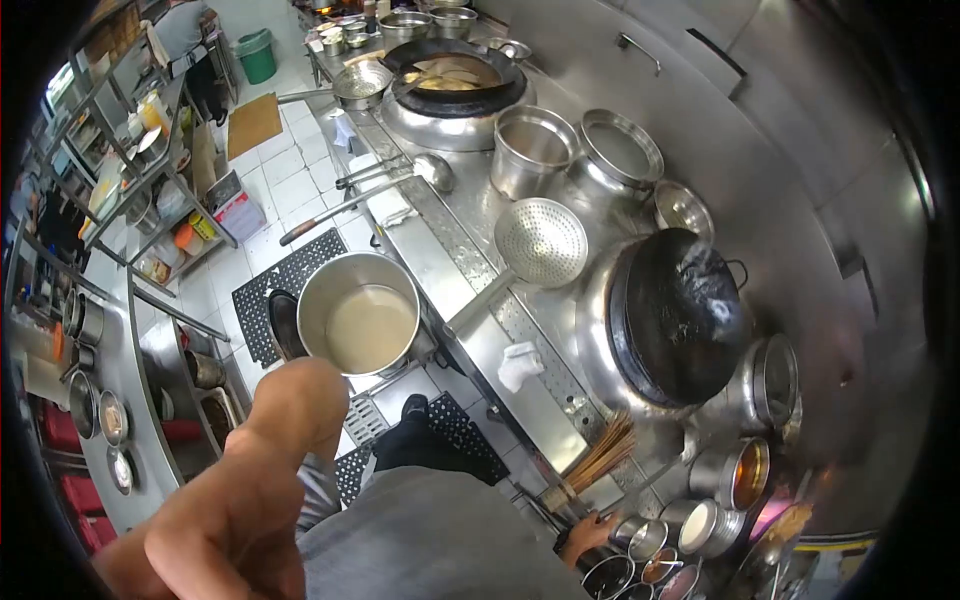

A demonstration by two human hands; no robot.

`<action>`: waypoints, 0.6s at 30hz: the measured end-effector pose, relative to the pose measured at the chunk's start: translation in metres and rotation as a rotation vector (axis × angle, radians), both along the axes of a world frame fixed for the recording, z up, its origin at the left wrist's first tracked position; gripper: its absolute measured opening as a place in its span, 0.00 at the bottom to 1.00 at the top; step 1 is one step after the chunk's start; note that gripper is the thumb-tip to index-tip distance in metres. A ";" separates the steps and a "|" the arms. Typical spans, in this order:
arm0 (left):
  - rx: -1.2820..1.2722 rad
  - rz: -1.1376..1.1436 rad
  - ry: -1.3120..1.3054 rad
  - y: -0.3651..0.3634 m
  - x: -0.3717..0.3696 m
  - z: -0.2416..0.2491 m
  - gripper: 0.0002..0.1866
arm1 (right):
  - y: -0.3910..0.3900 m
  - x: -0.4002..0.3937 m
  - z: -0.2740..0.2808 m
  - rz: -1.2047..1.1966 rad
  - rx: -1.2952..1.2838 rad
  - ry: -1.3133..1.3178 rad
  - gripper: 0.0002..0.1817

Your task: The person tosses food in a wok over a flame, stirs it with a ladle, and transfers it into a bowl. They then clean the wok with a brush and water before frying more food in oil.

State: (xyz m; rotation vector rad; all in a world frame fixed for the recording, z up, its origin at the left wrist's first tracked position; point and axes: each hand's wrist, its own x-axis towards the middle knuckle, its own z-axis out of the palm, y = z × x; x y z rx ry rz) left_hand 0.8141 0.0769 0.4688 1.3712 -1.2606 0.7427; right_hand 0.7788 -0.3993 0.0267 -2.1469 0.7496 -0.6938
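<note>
My left hand point(255, 465) is raised close to the camera at the lower left, its fingers curled in. What it holds, if anything, is hidden. Just beyond it stands a deep metal pot point(310, 300) of cloudy, pale liquid. Low on the right, my right hand point(588, 538) is partly visible, fingers closed around the near end of a long-handled metal utensil point(645, 485). Beside that hand are a small steel pot point(640, 537) and a bamboo wok brush point(605, 452). A perforated skimmer point(542, 243) lies across the steel counter.
A black wok point(685, 320) sits on the near burner, and another wok point(455, 75) with food in liquid is farther along. A ladle point(433, 172) rests by a folded cloth point(390, 200). Metal shelving point(135, 265) lines the left; a person point(185, 45) stands at the back.
</note>
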 end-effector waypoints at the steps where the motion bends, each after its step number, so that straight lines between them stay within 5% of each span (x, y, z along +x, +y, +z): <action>1: -0.158 0.071 -0.032 -0.007 -0.002 -0.009 0.25 | 0.011 0.000 0.012 -0.039 -0.058 0.116 0.31; 2: -0.318 0.143 -0.052 -0.008 -0.001 -0.018 0.24 | 0.017 -0.002 0.022 -0.078 -0.120 0.243 0.31; 4: -0.173 0.076 -0.344 0.026 0.024 -0.031 0.19 | 0.000 -0.006 0.003 -0.047 -0.266 0.289 0.31; 6: -0.630 0.193 -0.407 0.025 0.054 -0.087 0.06 | 0.006 0.001 0.007 -0.060 -0.213 0.403 0.33; 7: -0.627 0.217 -0.413 0.037 0.063 -0.103 0.06 | 0.008 0.005 0.008 -0.089 -0.277 0.469 0.35; 9: -0.252 0.376 0.417 0.077 0.087 -0.130 0.05 | 0.000 0.003 0.000 -0.080 -0.300 0.482 0.36; 10: 0.149 0.437 0.682 0.108 0.110 -0.160 0.07 | -0.001 0.008 -0.003 -0.099 -0.315 0.493 0.36; 11: 0.281 0.569 0.967 0.118 0.131 -0.204 0.08 | 0.020 0.017 0.027 -0.087 -0.178 0.559 0.37; 14: 0.582 1.009 1.200 0.157 0.207 -0.361 0.12 | -0.031 0.006 -0.028 -0.057 -0.315 0.513 0.33; 18: 0.914 1.308 1.204 0.214 0.293 -0.469 0.14 | -0.031 0.043 -0.044 -0.026 -0.350 0.512 0.32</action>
